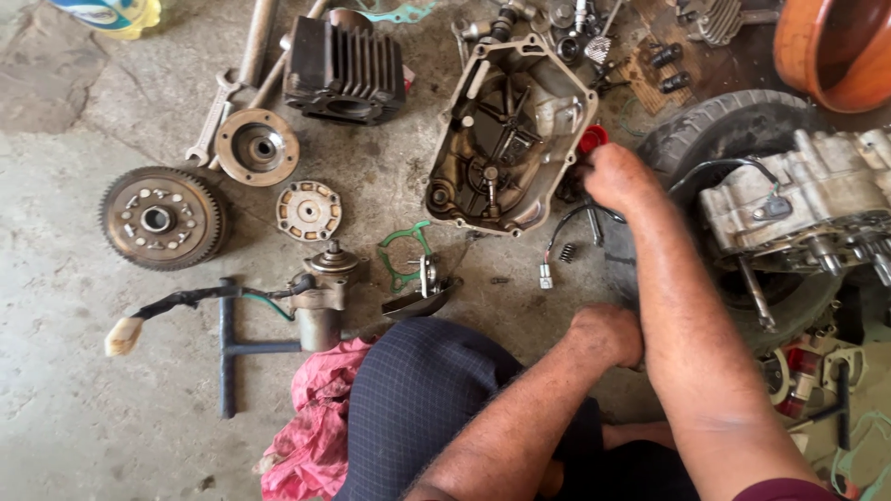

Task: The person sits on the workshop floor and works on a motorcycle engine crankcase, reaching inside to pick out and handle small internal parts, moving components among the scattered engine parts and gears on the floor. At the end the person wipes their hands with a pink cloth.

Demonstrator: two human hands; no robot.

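Concrete floor (56, 408), grey and stained, is carrying everything, so any small part that drops is rolling among clutter. Black rubber tyre (733, 130) is propping up the grimy aluminium engine crankcase (817, 199); the case is sitting on a curved surface and, by my judgement, a sideways push could be tipping it toward the person's arm. Oily open-faced engine side cover (510, 130) is lying face up just left of the reaching hand; grit could be falling into it. Black finned cylinder block (345, 70) and the rusty toothed clutch gear (164, 218) are lying well apart, out of the way. Right hand (617, 176) is stretching forward with fingers curled down at a small red plastic piece (592, 139) beside the cover's rim; whether it is clamped on that piece I cannot tell, fingertips being hidden. An oily grip could be letting it slip. Left hand (608, 336) is resting loosely closed by the knee, holding nothing visible. A tiny dark coil spring (567, 251) is lying loose near the black wire, easily lost.
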